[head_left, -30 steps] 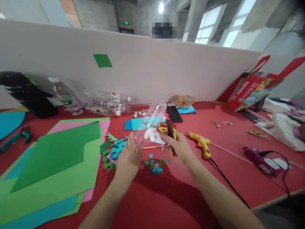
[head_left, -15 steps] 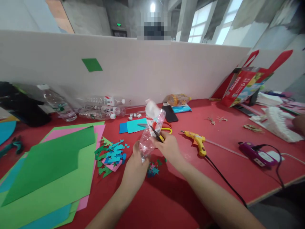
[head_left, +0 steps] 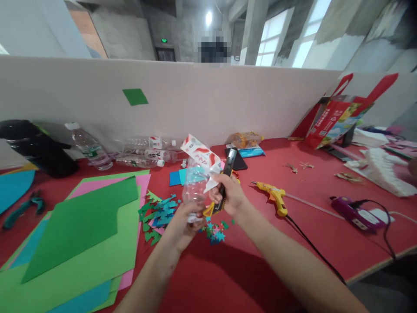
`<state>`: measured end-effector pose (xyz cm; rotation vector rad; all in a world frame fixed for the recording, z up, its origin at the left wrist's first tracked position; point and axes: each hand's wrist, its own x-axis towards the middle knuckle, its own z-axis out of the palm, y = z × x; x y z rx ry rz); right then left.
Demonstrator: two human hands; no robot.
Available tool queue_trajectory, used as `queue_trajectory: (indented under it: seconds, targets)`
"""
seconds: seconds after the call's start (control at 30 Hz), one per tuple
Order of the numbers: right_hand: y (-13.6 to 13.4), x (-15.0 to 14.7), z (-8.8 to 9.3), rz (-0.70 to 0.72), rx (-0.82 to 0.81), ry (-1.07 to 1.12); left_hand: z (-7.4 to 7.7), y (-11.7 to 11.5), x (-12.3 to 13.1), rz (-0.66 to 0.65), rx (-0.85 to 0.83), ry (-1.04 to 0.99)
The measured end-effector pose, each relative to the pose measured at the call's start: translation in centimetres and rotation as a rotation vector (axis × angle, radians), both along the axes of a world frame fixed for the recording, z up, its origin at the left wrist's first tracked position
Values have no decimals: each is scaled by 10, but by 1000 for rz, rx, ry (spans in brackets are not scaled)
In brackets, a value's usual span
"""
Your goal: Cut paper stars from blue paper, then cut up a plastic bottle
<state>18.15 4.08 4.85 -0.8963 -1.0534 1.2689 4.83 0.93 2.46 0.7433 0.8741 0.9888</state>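
Note:
My left hand (head_left: 187, 221) is closed round the lower end of a clear plastic bottle (head_left: 194, 187), which stands roughly upright above the red table. Between the fingers of my right hand (head_left: 230, 193) are a black and yellow utility knife (head_left: 229, 167) and the edge of a red and white label (head_left: 202, 154). The label hangs loose beside the bottle's upper part, its free end sticking up to the left. Below the hands lie small paper stars (head_left: 215, 232), and paper scraps (head_left: 163, 213) are to their left.
Green, pink and blue sheets (head_left: 87, 226) cover the left. Bottles (head_left: 140, 160) lie by the white partition (head_left: 195, 100). A yellow glue gun (head_left: 275, 195), its cord and a purple power strip (head_left: 358, 213) are on the right. A person's hand (head_left: 413, 167) shows at the far right edge.
The label has come away from the bottle and is spread out. My right hand has turned the knife so it points upward. The view has shifted slightly.

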Motion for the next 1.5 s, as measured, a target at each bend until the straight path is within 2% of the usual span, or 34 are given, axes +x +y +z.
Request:
queue_trajectory:
  seconds: [0.07, 0.2, 0.33, 0.4, 0.5, 0.57, 0.67, 0.77, 0.87, 0.97, 1.1, 1.2, 1.3, 1.5]
  targets:
    - [8, -1, 0, -15, 6, 41, -5, 1, -6, -12, -19, -112]
    - [24, 10, 3, -67, 9, 2, -8, 7, -23, 91, 7, -247]
    - [34, 21, 5, -139, -21, -108, -10, 15, -38, 205, 5, -302]
    - [36, 18, 1, -127, -61, -153, -10, 16, -40, 253, 70, -307]
    - [31, 2, -11, -14, -133, -192, -5, 11, -38, 285, 253, -232]
    - [25, -14, -20, 82, -171, -194, 5, 5, -35, 304, 330, -130]
    - [13, -38, -29, 213, -214, -174, 27, -1, -37, 413, 339, -13]
    - [3, -52, -35, 327, -250, -146, 43, -2, -47, 511, 377, 20]
    - [-1, -54, -41, 478, -313, -150, 43, 2, -62, 532, 437, 46]
    - [0, -46, -45, 572, -370, -194, 30, 7, -73, 479, 415, 80]
    - [5, -37, -39, 516, -352, -220, 15, 12, -75, 344, 270, -5]
    - [9, -35, -31, 362, -302, -219, 10, 14, -72, 287, 165, -142]
    - [13, -35, -26, 217, -234, -221, 6, 16, -67, 234, 56, -248]
    - [18, -33, -31, 100, -143, -301, 7, 13, -55, 224, -40, -292]
